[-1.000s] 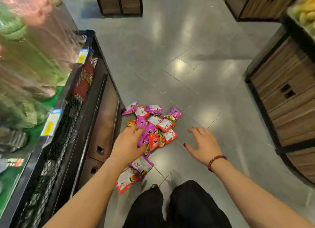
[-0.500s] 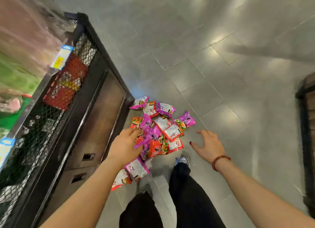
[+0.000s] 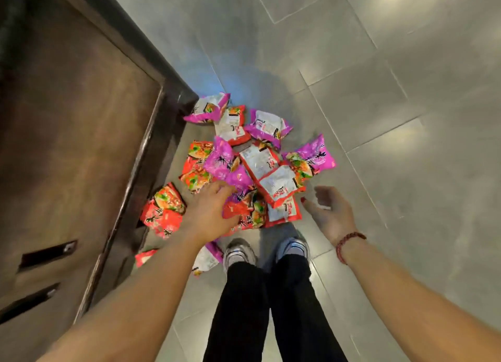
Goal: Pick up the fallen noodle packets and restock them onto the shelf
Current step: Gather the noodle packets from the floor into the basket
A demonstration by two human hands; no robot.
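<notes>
Presently: noodle packets (image 3: 279,184), one heap, purple and red-orange, several face down with white backs showing, lying on the grey tiled floor (image 3: 379,96) just beyond my shoes (image 3: 240,253) and against the foot of the dark brown shelf unit (image 3: 81,145) at my left. One red packet (image 3: 164,210) lies a little apart from the heap, beside the unit's base; two more are partly hidden under my left forearm. My left hand (image 3: 208,212), back uppermost, is over the heap's near left edge, fingers bent down onto a purple packet (image 3: 225,161); whether they grip it I cannot tell. My right hand (image 3: 329,212), red bead bracelet (image 3: 349,243) at the wrist, hangs just beside the heap's right edge, palm turned towards it, fingers loosely curved, holding nothing. Black trousers (image 3: 244,307) below.
</notes>
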